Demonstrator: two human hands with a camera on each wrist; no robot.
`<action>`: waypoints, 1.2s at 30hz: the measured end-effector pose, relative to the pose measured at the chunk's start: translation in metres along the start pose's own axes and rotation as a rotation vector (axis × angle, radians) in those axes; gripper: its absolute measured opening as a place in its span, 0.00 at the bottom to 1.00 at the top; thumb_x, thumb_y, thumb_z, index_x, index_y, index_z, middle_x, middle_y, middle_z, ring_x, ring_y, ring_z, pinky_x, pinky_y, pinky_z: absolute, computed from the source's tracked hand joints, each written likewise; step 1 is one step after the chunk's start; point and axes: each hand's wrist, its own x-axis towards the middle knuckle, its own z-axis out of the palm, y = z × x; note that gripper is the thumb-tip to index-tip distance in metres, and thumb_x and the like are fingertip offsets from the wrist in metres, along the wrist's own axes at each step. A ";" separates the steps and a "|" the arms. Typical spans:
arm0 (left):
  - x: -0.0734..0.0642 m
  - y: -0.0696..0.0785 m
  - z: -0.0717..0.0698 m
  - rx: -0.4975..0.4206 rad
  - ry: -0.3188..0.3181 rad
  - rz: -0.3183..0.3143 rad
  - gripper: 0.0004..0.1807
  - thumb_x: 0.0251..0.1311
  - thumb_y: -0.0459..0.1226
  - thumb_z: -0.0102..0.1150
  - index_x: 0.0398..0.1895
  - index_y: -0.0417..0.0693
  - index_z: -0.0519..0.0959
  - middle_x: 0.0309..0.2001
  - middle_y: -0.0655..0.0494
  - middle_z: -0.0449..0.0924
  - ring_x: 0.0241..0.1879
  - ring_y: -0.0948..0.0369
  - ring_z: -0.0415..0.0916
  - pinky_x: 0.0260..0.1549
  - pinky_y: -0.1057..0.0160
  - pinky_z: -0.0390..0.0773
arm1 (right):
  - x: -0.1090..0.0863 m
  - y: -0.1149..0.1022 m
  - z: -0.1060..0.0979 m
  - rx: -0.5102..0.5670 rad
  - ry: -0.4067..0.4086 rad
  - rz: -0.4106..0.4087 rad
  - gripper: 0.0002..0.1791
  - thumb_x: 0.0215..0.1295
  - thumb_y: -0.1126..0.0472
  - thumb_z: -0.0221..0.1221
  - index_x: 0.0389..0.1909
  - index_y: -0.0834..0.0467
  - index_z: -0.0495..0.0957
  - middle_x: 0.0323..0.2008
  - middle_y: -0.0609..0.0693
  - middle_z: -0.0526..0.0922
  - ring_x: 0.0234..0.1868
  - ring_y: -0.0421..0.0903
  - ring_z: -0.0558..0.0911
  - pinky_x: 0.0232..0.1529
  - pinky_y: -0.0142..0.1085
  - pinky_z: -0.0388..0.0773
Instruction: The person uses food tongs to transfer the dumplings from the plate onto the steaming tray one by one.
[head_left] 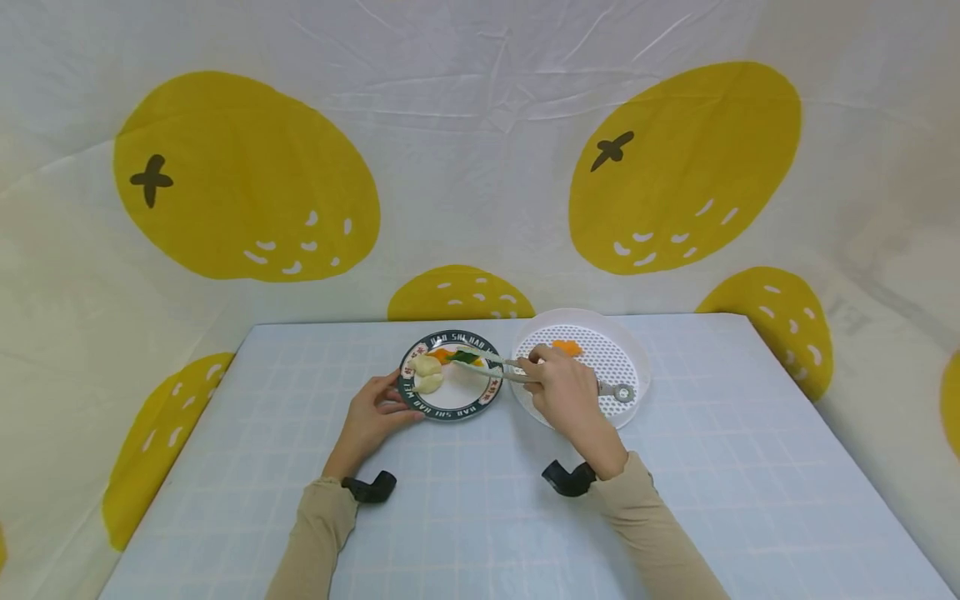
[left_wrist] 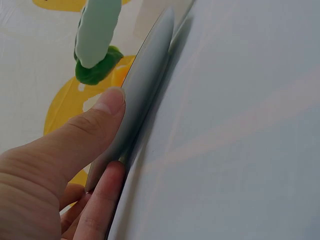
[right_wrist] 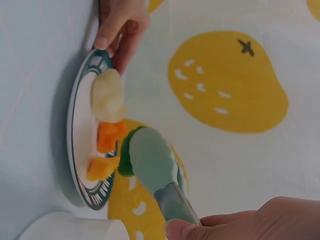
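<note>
My left hand [head_left: 372, 422] grips the left rim of a round plate [head_left: 459, 393], thumb on top and fingers underneath. The plate is white with a dark green lettered border. In my right hand [head_left: 567, 393] is a pair of tongs [right_wrist: 152, 160] with pale green tips and metal arms. A dark green piece of food [right_wrist: 125, 156] is pinched between those tips, over the plate's far side. Pale, rounded slices [head_left: 427, 377] lie on the plate's left part. Beside them, orange pieces [right_wrist: 110, 135] sit near the green piece.
To the right of the plate stands a round white tray [head_left: 639, 354] with a perforated base, partly under my right hand. An orange piece [head_left: 567, 347] lies in it. Behind the light blue checked tabletop [head_left: 465, 517] hangs a white curtain [head_left: 465, 183] printed with yellow fruit.
</note>
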 end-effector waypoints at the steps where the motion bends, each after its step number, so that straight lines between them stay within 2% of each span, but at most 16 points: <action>1: 0.000 0.000 0.000 0.000 0.001 -0.001 0.54 0.40 0.40 0.83 0.73 0.45 0.64 0.55 0.47 0.71 0.50 0.52 0.76 0.48 0.69 0.83 | -0.001 0.003 -0.003 0.003 0.001 0.006 0.16 0.51 0.65 0.74 0.42 0.51 0.89 0.38 0.45 0.83 0.28 0.45 0.76 0.12 0.30 0.66; 7: -0.001 0.001 -0.001 0.019 0.003 -0.005 0.54 0.40 0.42 0.83 0.74 0.46 0.64 0.55 0.48 0.71 0.50 0.52 0.76 0.48 0.69 0.83 | -0.004 0.026 -0.027 0.035 -0.011 0.084 0.19 0.50 0.65 0.74 0.46 0.53 0.88 0.40 0.46 0.84 0.32 0.48 0.80 0.14 0.33 0.68; 16: -0.001 0.000 -0.001 0.014 0.009 0.004 0.54 0.40 0.41 0.83 0.73 0.46 0.64 0.55 0.47 0.71 0.49 0.52 0.76 0.48 0.69 0.83 | -0.012 0.073 -0.054 0.099 -0.147 0.245 0.23 0.54 0.64 0.73 0.53 0.58 0.84 0.45 0.53 0.84 0.36 0.53 0.79 0.23 0.40 0.72; 22: -0.001 -0.001 -0.001 0.019 0.009 0.007 0.53 0.41 0.41 0.82 0.74 0.46 0.64 0.55 0.47 0.71 0.50 0.51 0.76 0.49 0.69 0.83 | -0.017 0.102 -0.052 0.122 -0.255 0.289 0.23 0.56 0.63 0.72 0.54 0.60 0.83 0.46 0.56 0.83 0.42 0.56 0.79 0.31 0.46 0.77; 26: -0.001 0.000 -0.001 0.017 0.007 0.001 0.53 0.41 0.41 0.82 0.74 0.46 0.64 0.55 0.47 0.71 0.50 0.52 0.76 0.49 0.69 0.83 | -0.019 0.116 -0.046 0.126 -0.293 0.290 0.22 0.55 0.61 0.72 0.53 0.59 0.84 0.46 0.56 0.83 0.43 0.56 0.79 0.32 0.47 0.77; 36: -0.001 0.004 0.001 0.022 0.006 -0.015 0.54 0.39 0.42 0.83 0.74 0.47 0.64 0.54 0.49 0.72 0.49 0.53 0.76 0.48 0.69 0.83 | -0.022 0.126 -0.043 0.137 -0.317 0.298 0.26 0.54 0.59 0.73 0.55 0.59 0.82 0.49 0.56 0.82 0.45 0.57 0.78 0.32 0.46 0.76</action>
